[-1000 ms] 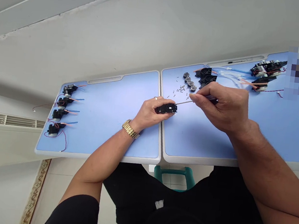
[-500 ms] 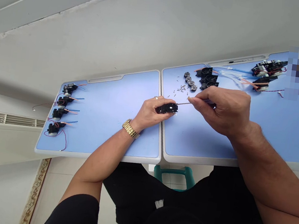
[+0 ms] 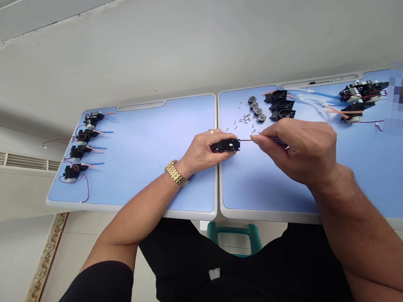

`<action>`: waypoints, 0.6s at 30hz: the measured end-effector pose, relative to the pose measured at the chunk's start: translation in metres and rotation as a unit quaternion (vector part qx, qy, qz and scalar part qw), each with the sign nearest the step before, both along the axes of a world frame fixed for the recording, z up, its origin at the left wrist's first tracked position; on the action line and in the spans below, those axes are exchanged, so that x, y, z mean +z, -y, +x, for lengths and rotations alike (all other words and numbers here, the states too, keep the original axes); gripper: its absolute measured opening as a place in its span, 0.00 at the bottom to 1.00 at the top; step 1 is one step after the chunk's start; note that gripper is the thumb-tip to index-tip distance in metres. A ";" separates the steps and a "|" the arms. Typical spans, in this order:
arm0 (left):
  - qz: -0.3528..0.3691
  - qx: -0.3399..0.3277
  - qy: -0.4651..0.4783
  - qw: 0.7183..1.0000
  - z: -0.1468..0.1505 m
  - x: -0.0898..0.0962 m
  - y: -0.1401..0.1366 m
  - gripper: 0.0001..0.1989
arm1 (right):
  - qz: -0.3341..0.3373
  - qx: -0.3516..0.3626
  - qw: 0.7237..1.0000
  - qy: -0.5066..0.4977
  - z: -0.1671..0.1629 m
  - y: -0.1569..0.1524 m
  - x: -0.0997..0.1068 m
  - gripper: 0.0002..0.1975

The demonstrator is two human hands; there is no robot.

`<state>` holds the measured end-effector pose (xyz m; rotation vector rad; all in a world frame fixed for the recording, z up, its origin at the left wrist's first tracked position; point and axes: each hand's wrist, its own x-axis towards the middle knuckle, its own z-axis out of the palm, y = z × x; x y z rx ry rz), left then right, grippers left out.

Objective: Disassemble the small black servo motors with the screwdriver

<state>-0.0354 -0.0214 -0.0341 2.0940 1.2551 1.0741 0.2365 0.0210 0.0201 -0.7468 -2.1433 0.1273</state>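
Observation:
My left hand (image 3: 203, 150) grips a small black plastic housing (image 3: 227, 145) over the seam between two tables, thumb on the far side and fingers on the near side. Closed around a screwdriver (image 3: 246, 140), my right hand (image 3: 299, 148) points its thin metal shaft leftward. The shaft's tip meets the far right edge of the housing; the handle is mostly hidden in the palm. Just beyond my hands lie loose small screws (image 3: 245, 118), several round metal motors (image 3: 258, 111) in a row, and black plastic housings (image 3: 283, 105).
At the far left edge, several black assemblies (image 3: 85, 135) with coloured tubes and wires stand in a column. More assemblies with motors (image 3: 358, 97) and blue tubes (image 3: 320, 95) lie at the back right. A pen (image 3: 320, 82) rests in the table's groove. A teal stool (image 3: 234, 231) stands below.
My right hand has shifted very slightly left along with the screwdriver. The left hand and the housing stay practically in place.

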 end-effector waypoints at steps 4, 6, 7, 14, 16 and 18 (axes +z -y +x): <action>-0.003 0.004 -0.003 1.000 0.000 -0.001 -0.001 0.15 | 0.015 0.009 0.999 0.037 0.001 0.001 0.001 0.25; -0.001 0.002 0.001 1.000 0.000 -0.001 -0.001 0.15 | 0.032 0.025 0.998 0.040 0.002 0.001 0.001 0.24; -0.002 0.001 0.002 1.000 0.000 -0.001 -0.001 0.14 | 0.039 0.031 0.998 0.040 0.002 0.002 0.002 0.23; -0.008 0.003 -0.003 1.000 0.000 -0.001 -0.001 0.16 | 0.035 0.052 0.997 0.041 0.001 0.002 0.003 0.23; -0.005 -0.002 -0.004 1.000 0.000 0.000 -0.001 0.15 | 0.040 0.043 0.997 0.047 0.001 0.003 0.002 0.23; -0.001 -0.009 -0.003 1.000 0.000 0.001 -0.001 0.15 | 0.044 0.031 0.998 0.041 0.001 0.003 0.001 0.23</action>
